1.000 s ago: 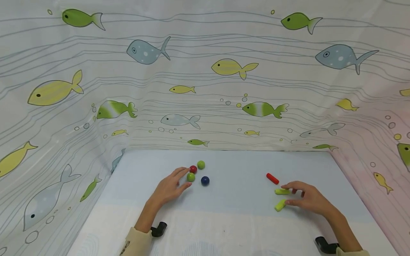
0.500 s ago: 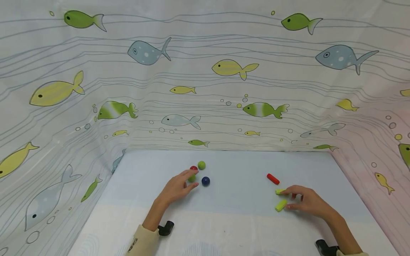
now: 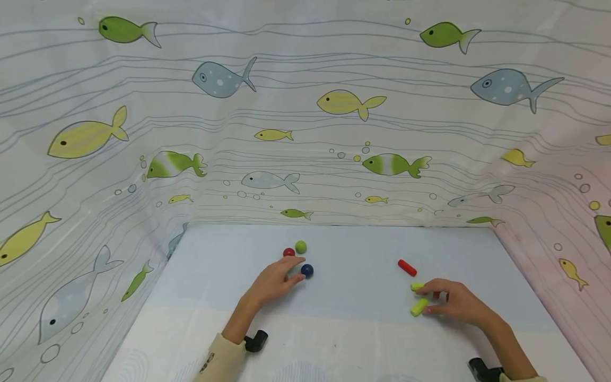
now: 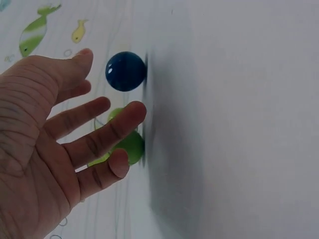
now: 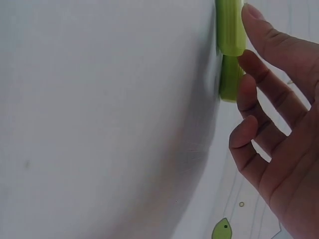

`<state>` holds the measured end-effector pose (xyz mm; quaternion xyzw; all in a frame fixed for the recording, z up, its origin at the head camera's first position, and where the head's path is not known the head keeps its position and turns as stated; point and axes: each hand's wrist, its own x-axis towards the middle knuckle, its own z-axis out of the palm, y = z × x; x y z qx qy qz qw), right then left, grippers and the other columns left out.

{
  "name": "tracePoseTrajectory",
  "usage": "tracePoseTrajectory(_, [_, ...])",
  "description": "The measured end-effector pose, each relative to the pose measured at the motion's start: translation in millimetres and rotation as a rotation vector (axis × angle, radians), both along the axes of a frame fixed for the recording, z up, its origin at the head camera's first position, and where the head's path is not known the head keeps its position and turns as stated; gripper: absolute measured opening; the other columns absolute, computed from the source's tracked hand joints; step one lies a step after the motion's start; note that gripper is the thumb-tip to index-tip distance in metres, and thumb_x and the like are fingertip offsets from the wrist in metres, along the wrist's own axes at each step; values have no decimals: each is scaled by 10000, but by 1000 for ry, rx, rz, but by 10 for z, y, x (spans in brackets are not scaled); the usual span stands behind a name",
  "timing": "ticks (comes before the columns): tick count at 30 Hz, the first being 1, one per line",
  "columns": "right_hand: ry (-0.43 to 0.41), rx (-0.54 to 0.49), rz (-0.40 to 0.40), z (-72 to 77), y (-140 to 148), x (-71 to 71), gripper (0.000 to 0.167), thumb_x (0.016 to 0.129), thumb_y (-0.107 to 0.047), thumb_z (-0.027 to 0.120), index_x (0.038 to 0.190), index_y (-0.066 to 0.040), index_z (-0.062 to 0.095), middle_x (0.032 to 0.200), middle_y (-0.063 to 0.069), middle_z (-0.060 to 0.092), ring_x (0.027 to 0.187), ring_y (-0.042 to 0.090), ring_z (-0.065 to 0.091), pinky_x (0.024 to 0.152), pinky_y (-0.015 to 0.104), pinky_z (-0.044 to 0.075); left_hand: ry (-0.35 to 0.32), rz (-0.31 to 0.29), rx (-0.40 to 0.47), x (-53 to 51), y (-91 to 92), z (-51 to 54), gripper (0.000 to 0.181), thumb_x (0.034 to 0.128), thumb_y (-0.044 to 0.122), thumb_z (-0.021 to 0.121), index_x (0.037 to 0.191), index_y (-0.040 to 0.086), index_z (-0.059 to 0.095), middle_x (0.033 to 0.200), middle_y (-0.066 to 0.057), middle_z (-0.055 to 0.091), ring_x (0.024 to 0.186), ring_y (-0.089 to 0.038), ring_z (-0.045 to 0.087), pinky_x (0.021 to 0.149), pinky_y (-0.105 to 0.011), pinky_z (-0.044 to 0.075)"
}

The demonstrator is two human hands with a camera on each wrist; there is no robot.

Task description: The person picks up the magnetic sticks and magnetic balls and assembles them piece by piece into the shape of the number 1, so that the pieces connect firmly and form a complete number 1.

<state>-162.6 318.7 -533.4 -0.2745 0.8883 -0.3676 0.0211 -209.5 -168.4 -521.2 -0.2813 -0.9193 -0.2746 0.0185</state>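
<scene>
The left hand (image 3: 273,281) hovers with spread fingers at a dark blue ball (image 3: 307,271); in the left wrist view a gap shows between its thumb and the blue ball (image 4: 125,71). Behind its fingers lies a green ball (image 4: 130,147), hidden in the head view. Beyond them are a red ball (image 3: 288,252) and another green ball (image 3: 300,246). The right hand (image 3: 457,301), fingers loosely bent, is beside two yellow-green sticks, the nearer (image 3: 419,307) by its thumb and the farther (image 3: 417,286) at its fingertips. Neither is gripped.
A red stick (image 3: 407,268) lies beyond the yellow-green ones. The pale table (image 3: 353,339) meets a fish-patterned sheet (image 3: 305,154) at the back and both sides. A black device (image 3: 256,341) is strapped at the left wrist, another (image 3: 484,370) at the right.
The left hand has moved right, from around the nearer green ball to the blue ball, and now covers that green ball. The right hand has shifted slightly down; the sticks lie as before.
</scene>
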Motion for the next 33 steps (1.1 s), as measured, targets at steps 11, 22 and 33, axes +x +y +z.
tracePoseTrajectory(11, [-6,-11,17,-14,2,4,339,737,-194,872,1038,-145,725,1046,-9,699,781,146,547,643,280,466,-2,6,-41,-14,96,-39,446,963,302,654,1358,109,583,1328,-52,599,1055,-185,629,931,-391,497])
tracePoseTrajectory(22, [7,-23,57,-35,16,-12,287,750,-174,862,1003,-158,727,987,-20,684,756,141,547,625,282,450,64,-28,-57,-38,152,-75,389,939,247,692,1295,104,631,1239,-57,644,1136,-212,607,941,-393,491])
tracePoseTrajectory(33, [-34,-20,60,-37,28,-17,252,771,-207,851,979,-162,716,898,-62,665,740,131,550,605,250,435,46,-16,-103,-38,196,-80,392,923,244,714,1289,125,634,1206,-41,653,1092,-186,628,916,-372,506])
